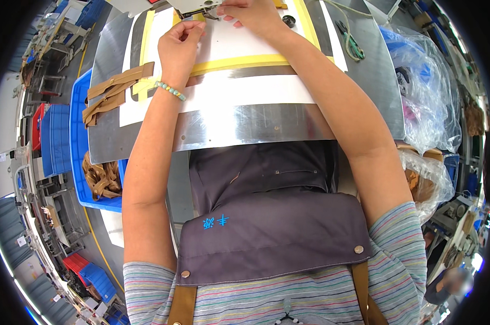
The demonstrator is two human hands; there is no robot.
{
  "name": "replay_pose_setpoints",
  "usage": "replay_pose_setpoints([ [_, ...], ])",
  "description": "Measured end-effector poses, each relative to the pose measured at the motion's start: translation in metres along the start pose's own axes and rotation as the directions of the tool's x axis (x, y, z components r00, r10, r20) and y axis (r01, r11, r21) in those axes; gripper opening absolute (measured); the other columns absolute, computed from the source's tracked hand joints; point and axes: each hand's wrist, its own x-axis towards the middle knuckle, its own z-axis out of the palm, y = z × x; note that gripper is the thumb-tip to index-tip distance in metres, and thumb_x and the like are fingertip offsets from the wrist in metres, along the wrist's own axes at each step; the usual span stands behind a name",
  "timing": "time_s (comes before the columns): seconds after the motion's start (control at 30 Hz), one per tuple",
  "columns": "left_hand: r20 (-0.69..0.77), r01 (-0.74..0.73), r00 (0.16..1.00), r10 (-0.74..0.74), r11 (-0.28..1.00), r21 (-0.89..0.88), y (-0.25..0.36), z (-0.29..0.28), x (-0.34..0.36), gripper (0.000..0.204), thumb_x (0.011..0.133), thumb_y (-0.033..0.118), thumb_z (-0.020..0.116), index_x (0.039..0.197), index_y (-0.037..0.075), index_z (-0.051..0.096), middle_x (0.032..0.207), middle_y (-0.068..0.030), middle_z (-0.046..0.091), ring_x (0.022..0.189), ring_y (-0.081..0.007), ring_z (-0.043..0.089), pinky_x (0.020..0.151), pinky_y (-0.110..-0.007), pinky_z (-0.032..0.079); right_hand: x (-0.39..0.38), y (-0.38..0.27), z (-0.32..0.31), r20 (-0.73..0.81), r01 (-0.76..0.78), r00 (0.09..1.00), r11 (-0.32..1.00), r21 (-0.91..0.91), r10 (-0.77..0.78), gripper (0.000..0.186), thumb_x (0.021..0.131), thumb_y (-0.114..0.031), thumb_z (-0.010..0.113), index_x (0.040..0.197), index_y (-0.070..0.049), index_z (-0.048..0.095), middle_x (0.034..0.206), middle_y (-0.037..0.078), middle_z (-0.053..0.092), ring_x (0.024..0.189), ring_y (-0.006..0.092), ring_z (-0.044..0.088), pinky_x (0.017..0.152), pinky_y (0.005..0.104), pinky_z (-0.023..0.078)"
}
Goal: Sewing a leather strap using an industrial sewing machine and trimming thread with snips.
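At the top of the head view, my left hand (pixel 181 44) is closed, thumb and fingertips pinched together just left of the metal presser foot (pixel 204 12) of a sewing machine. My right hand (pixel 255 17) is at the foot's other side, thumb and forefinger pinched close to it. Whatever either pinch holds is too small to make out. Both hands are over a white sheet (pixel 239 46) edged with yellow tape (pixel 245 64). Brown fabric strips (pixel 118 89) lie left of my left wrist, over the table's edge. A small round black part (pixel 289 21) sits beside my right wrist.
The metal table (pixel 245 123) ends in front of my apron. Green-handled thread snips (pixel 353 46) and a pale cord lie at its right. A blue crate (pixel 78 179) with brown strips (pixel 101 179) stands at left. Clear plastic bags (pixel 426 97) fill the right side. Another person (pixel 445 287) is at lower right.
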Motion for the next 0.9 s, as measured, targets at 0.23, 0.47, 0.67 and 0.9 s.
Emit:
replay_pose_setpoints([
  [0.23, 0.015, -0.012, 1.000, 0.012, 1.000, -0.016, 0.000, 0.000, 0.001, 0.021, 0.096, 0.016, 0.069, 0.109, 0.000, 0.075, 0.092, -0.0036, 0.074, 0.082, -0.0070, 0.064, 0.073, -0.020, 0.048, -0.010, -0.008, 0.001, -0.031, 0.151, 0.987, 0.975, -0.165, -0.158, 0.025, 0.088, -0.021, 0.072, 0.100, 0.000, 0.078, 0.081, 0.016, 0.075, 0.071, 0.0243, 0.071, 0.068, 0.0355, 0.056],
  [0.47, -0.033, 0.005, 0.999, -0.007, 0.997, -0.071, 0.001, 0.000, 0.002, 0.016, 0.093, 0.015, 0.073, 0.100, 0.001, 0.077, 0.082, -0.0007, 0.072, 0.067, -0.0041, 0.056, 0.061, -0.020, 0.044, -0.015, -0.009, 0.005, -0.076, 0.185, 0.970, 0.907, -0.378, -0.229, 0.024, 0.088, -0.026, 0.071, 0.100, -0.007, 0.080, 0.090, 0.019, 0.075, 0.083, 0.0359, 0.072, 0.077, 0.0423, 0.056],
  [0.67, -0.054, -0.007, 0.999, -0.001, 0.989, -0.148, 0.001, -0.002, 0.001, 0.017, 0.093, 0.015, 0.075, 0.102, 0.001, 0.075, 0.084, -0.0008, 0.071, 0.068, -0.0020, 0.054, 0.058, -0.018, 0.040, -0.018, -0.008, 0.007, -0.051, 0.242, 0.956, 0.871, -0.427, -0.290, 0.023, 0.090, -0.024, 0.066, 0.095, -0.007, 0.080, 0.090, 0.020, 0.074, 0.084, 0.0375, 0.071, 0.077, 0.0453, 0.057],
  [0.9, -0.084, 0.016, 0.996, -0.035, 0.976, -0.217, 0.004, -0.002, 0.001, 0.013, 0.093, 0.015, 0.075, 0.100, 0.003, 0.075, 0.084, -0.0004, 0.071, 0.073, -0.0035, 0.057, 0.062, -0.018, 0.041, -0.018, -0.014, 0.006, -0.045, 0.243, 0.959, 0.891, -0.383, -0.281, 0.027, 0.091, -0.029, 0.066, 0.095, -0.005, 0.079, 0.094, 0.022, 0.073, 0.091, 0.0387, 0.070, 0.082, 0.0484, 0.055],
])
